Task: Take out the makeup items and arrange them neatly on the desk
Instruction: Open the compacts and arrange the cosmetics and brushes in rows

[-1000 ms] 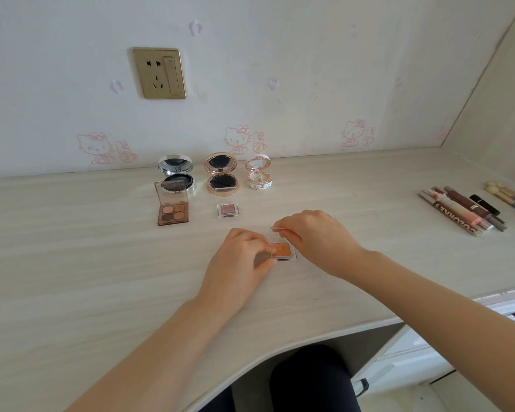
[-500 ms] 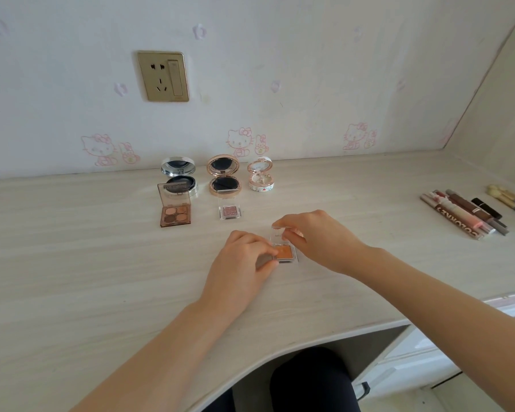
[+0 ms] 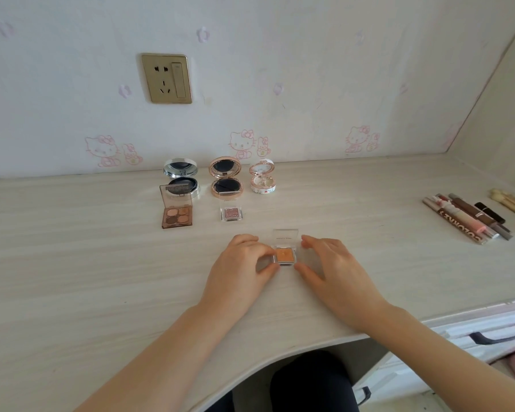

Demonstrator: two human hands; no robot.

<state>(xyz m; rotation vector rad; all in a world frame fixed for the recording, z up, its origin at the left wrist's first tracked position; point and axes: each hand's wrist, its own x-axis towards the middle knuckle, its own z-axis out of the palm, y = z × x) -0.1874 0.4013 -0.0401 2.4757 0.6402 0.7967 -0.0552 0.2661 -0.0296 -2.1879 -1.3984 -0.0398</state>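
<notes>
Head view shows me the orange eyeshadow case [image 3: 285, 254] flat on the desk [image 3: 72, 263], its clear lid standing open, well back from the curved front edge. The left hand [image 3: 241, 272] has forefinger and thumb curled, pinching the case's left edge. The right hand [image 3: 333, 272] lies loosely spread and holds nothing. Its thumb tip sits at the case's right corner, touching or just short; I can't tell which. Behind stand a pink glitter case [image 3: 232, 214], a four-pan palette [image 3: 177, 217] and a row of open compacts [image 3: 226, 179] near the wall. A broad stretch of desktop separates the orange case from the lip tubes [image 3: 464, 218] at far right.
</notes>
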